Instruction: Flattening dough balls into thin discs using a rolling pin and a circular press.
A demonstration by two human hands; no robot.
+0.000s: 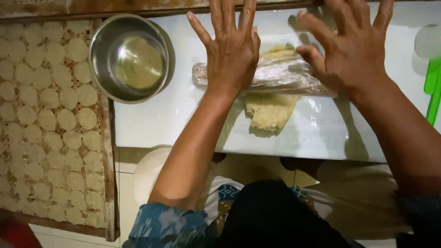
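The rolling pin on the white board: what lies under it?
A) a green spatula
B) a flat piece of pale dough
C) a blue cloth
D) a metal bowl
B: pale dough spreads out from under the rolling pin, which both open hands, left hand and right hand, press on.

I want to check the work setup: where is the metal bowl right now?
In the head view, the metal bowl sits at the white board's upper left corner, left of the left hand and right of the tray of dough rounds.
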